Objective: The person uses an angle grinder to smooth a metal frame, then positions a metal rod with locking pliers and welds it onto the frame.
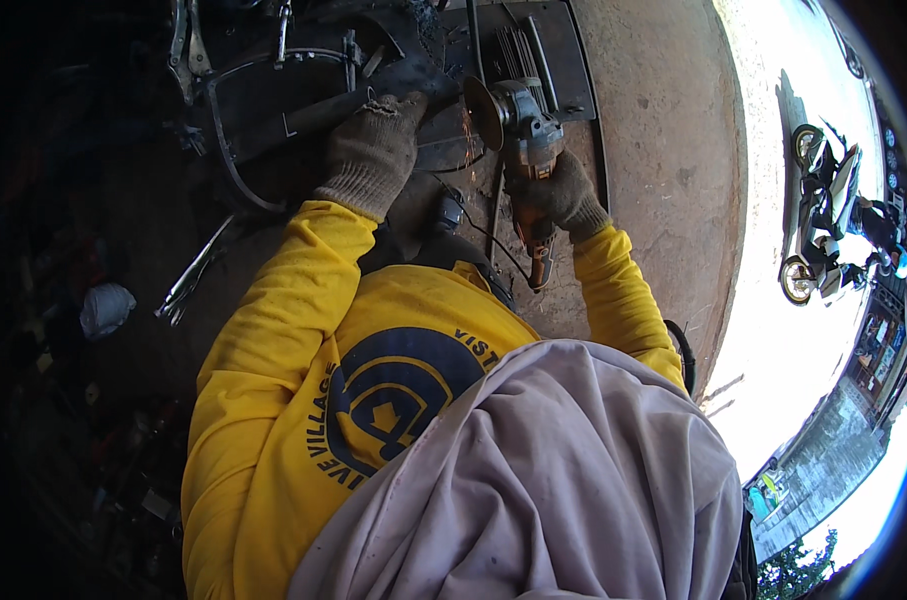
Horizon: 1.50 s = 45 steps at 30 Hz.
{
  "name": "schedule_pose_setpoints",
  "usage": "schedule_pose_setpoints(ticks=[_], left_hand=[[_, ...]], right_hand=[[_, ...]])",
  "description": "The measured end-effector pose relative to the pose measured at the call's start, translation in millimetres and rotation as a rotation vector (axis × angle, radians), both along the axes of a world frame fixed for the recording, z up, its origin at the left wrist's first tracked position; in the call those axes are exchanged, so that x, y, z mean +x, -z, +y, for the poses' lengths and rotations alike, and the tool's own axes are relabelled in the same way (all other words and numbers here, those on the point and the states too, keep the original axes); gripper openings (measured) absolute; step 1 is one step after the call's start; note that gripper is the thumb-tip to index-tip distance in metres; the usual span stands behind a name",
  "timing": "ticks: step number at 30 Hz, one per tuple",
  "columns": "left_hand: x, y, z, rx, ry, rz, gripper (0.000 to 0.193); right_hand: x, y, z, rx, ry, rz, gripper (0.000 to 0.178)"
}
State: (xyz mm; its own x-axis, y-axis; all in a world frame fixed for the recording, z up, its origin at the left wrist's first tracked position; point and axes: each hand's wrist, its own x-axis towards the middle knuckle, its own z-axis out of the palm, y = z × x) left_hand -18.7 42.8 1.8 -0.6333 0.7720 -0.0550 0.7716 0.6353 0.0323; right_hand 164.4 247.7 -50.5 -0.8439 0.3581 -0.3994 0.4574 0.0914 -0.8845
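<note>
My right hand, in a dark knitted work glove, is wrapped round the body of an angle grinder. The grinder's round disc stands on edge at its left side, and small orange sparks show just left of it. My left hand, in a grey-brown knitted glove, is closed beside the end of a dark metal bar. Its fingertips point away from me over dark metal, and what they grip is hidden. A black power cord loops between my arms toward the grinder's rear end.
Beyond my left hand lie a curved metal rod and locking pliers. A finned motor sits on a dark metal plate beyond the grinder. Metal tools lie at left; a motorcycle stands outside at right.
</note>
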Motion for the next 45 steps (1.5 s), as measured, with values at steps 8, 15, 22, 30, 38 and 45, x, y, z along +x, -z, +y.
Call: schedule_pose_setpoints(ticks=[8,15,22,30,38,45], left_hand=[[-2.2,9.4,0.1,0.012,-0.014,-0.002,0.023],[-3.6,14.5,2.2,0.056,0.0,0.047,0.024],[-8.1,31.8,3.5,0.196,0.037,0.137,0.025],[-17.8,55.5,-10.0,0.141,0.102,0.076,0.028],[0.9,3.6,-2.5,-0.024,0.01,0.023,0.028],[-1.0,8.3,-2.0,-0.02,0.021,0.064,0.028]], right_hand=[[-7.7,-13.9,4.5,-0.022,-0.066,-0.023,0.052],[-10.3,-6.7,9.6,-0.056,-0.061,-0.059,0.055],[-7.9,2.2,9.7,0.031,-0.083,0.024,0.045],[-5.8,3.1,8.4,-0.002,-0.084,0.019,0.044],[-10.3,-5.6,7.6,-0.045,-0.102,-0.006,0.045],[-7.6,10.8,12.5,-0.067,-0.083,0.009,0.053]])
